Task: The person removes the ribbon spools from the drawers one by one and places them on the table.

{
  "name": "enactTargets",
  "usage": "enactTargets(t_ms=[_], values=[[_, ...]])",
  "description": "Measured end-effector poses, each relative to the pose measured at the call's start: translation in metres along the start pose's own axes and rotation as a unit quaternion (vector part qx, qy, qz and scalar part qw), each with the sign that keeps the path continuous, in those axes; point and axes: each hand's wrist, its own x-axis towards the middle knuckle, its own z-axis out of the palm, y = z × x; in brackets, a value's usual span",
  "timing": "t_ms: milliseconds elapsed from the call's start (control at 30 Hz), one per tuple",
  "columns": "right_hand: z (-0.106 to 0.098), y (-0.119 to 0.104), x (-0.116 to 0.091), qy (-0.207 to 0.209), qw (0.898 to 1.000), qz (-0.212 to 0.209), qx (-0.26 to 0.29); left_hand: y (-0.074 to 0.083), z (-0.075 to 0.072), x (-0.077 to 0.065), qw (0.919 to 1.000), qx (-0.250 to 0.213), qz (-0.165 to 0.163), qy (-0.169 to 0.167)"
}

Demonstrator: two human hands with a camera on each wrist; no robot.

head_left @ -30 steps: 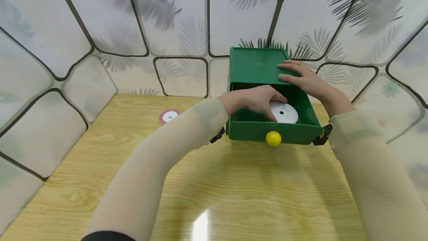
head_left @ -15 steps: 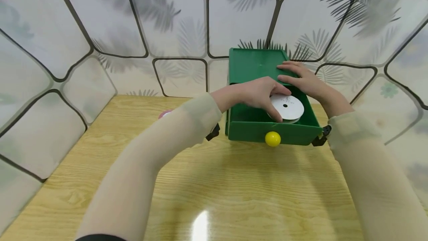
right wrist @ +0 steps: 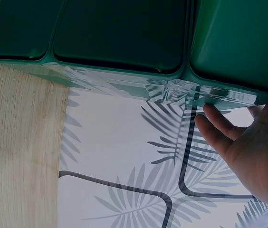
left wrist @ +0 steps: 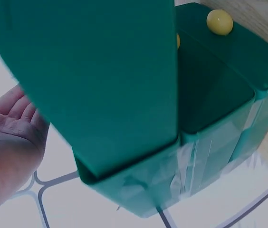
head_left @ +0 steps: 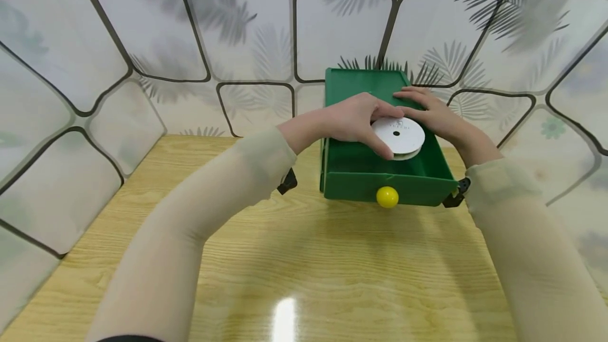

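Note:
In the head view my left hand (head_left: pixel 353 117) pinches a white ribbon spool (head_left: pixel 407 137) by its edge, thumb at the near side. The spool has a small centre hole and faint print, and is held over the pulled-out green drawer (head_left: pixel 349 188), which has a yellow knob (head_left: pixel 387 197) on its front. My right hand (head_left: pixel 432 112) rests on the right top edge of the green cabinet (head_left: pixel 356 81), fingers extended. The left wrist view shows my left hand (left wrist: pixel 15 126) partly behind the drawer's side, the spool hidden. In the right wrist view, my right hand's fingertips (right wrist: pixel 212 111) are at the cabinet's edge.
Below the pulled-out drawer sit closed green drawers (left wrist: pixel 215 90), one with a visible yellow knob (left wrist: pixel 219 22). Clear tape (right wrist: pixel 172 88) runs along the cabinet. A patterned wall (head_left: pixel 252 30) stands behind the wooden table (head_left: pixel 361 278).
My left hand has lifted the spool up from inside the drawer, then moved slightly left. The pink-rimmed roll on the table is now hidden behind my left arm. My right hand stays put.

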Motion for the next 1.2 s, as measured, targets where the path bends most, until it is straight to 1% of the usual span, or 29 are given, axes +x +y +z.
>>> enactTargets(t_ms=[167,300,433,600,700,833,967,1100,1200], values=[[0.0,-0.001,0.001,0.004,1.0,0.002,0.005,-0.002,-0.009,-0.012,0.9996,-0.015,-0.006,0.024],[-0.001,0.001,0.002,-0.002,1.0,0.008,0.009,-0.003,-0.017,-0.023,0.9986,-0.034,0.001,0.041],[-0.001,0.0,0.002,-0.002,1.0,0.016,0.008,-0.005,-0.022,-0.035,0.9973,-0.047,-0.001,0.057],[-0.001,-0.002,0.001,0.002,1.0,0.025,0.009,-0.011,-0.03,-0.05,0.9951,-0.055,-0.019,0.08],[0.0,-0.003,0.001,0.003,1.0,0.023,0.006,-0.016,-0.034,-0.06,0.9921,-0.073,-0.032,0.097],[0.001,-0.003,0.001,0.004,1.0,0.019,0.003,-0.024,-0.04,-0.076,0.9863,-0.096,-0.055,0.123],[0.001,-0.003,0.0,0.001,1.0,0.018,0.001,-0.036,-0.044,-0.095,0.9804,-0.111,-0.078,0.143],[0.001,-0.003,0.0,-0.004,1.0,0.021,0.002,-0.051,-0.044,-0.114,0.9741,-0.12,-0.09,0.169],[0.001,-0.003,-0.001,-0.001,1.0,0.02,0.0,-0.064,-0.042,-0.125,0.9689,-0.128,-0.098,0.188]])
